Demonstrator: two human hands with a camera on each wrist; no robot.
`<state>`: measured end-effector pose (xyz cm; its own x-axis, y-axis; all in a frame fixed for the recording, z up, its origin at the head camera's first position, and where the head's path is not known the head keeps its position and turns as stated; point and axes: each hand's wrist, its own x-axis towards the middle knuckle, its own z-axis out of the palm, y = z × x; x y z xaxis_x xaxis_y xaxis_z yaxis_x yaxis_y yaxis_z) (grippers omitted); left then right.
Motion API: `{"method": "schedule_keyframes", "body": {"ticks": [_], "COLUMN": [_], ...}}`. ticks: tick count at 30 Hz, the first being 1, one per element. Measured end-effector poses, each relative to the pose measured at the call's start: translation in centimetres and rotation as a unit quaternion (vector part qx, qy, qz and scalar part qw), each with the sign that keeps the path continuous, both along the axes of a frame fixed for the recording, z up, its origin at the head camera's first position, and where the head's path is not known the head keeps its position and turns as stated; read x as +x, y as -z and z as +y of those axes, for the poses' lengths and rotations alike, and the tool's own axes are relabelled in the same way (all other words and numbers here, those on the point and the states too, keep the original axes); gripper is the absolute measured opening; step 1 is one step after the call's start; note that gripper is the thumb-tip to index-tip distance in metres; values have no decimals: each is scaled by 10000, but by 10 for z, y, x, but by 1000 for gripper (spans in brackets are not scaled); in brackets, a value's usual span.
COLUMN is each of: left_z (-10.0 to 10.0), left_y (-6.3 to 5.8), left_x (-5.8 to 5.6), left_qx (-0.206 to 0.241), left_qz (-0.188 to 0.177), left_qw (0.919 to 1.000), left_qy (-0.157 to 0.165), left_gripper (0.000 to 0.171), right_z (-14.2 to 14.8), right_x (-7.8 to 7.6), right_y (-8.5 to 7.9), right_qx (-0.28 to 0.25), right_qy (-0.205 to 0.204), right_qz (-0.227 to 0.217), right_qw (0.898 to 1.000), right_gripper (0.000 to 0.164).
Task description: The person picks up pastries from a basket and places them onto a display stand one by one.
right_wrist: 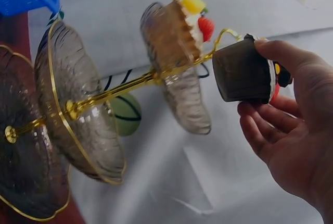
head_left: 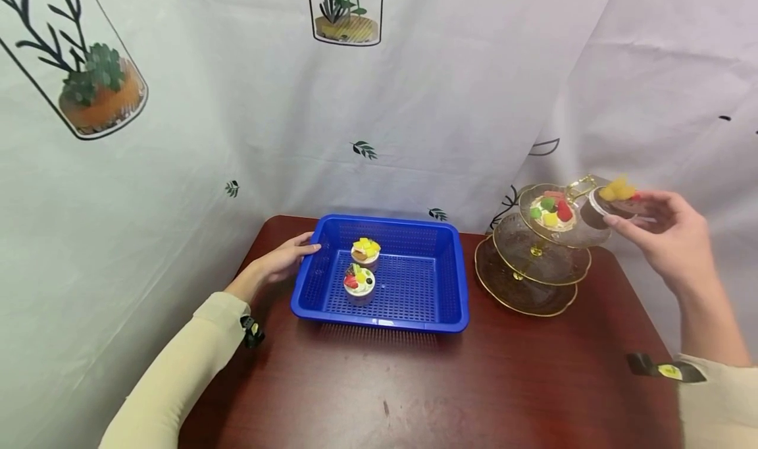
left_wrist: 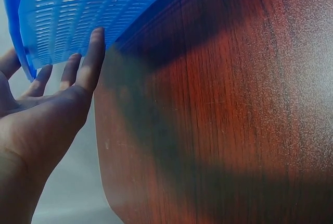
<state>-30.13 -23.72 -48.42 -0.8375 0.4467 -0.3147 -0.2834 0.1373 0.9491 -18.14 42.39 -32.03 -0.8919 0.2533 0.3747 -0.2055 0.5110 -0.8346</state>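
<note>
My right hand (head_left: 675,228) grips a brown cupcake (right_wrist: 243,72) topped with yellow fruit and a bit of red, thumb on one side and fingers on the other. It is held tilted by the top plate (right_wrist: 182,104) of a three-tier cake stand (head_left: 541,261). On that plate sits a fruit tart (head_left: 552,213) with red, green and yellow pieces. My left hand (head_left: 284,258) holds the left rim of a blue plastic basket (head_left: 379,322), its fingers along the outer wall. Two cupcakes stand inside: one with yellow fruit (head_left: 365,251), one with mixed fruit on white cream (head_left: 359,284).
A dark red wooden table (head_left: 474,390) carries the basket and the stand. The stand's clear plates have gold edges, and a gold handle (head_left: 580,187) rises at its top. White printed cloth (head_left: 450,106) hangs behind and at both sides.
</note>
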Motion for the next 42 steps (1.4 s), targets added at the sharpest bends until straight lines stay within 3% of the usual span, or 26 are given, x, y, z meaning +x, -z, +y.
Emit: {"method": "schedule_keyframes", "body": {"ticks": [13,23,29,42], "left_z": [1,-1,-2,-1], "left_y": [0,2,2,2], "left_x": [-2,-3,-3,-3], "left_qx": [22,-37,-6,62], "left_qz": [-44,4,15,-32], "left_qw": [10000,10000,10000,10000], "left_qy": [-26,-23,-11,-33], "left_gripper": [66,63,64,64], "right_z": [2,-7,-7,-10], "right_x": [-10,-9,-8,-5], "right_y": [16,16,16,15], "right_qx": [821,1331,1472,1679], "right_qy": [184,349,561,507], "right_qz": [-774,-842,-854,-1056], "right_qw": [9934,9869,9838,9788], "right_gripper": [45,68,70,79]}}
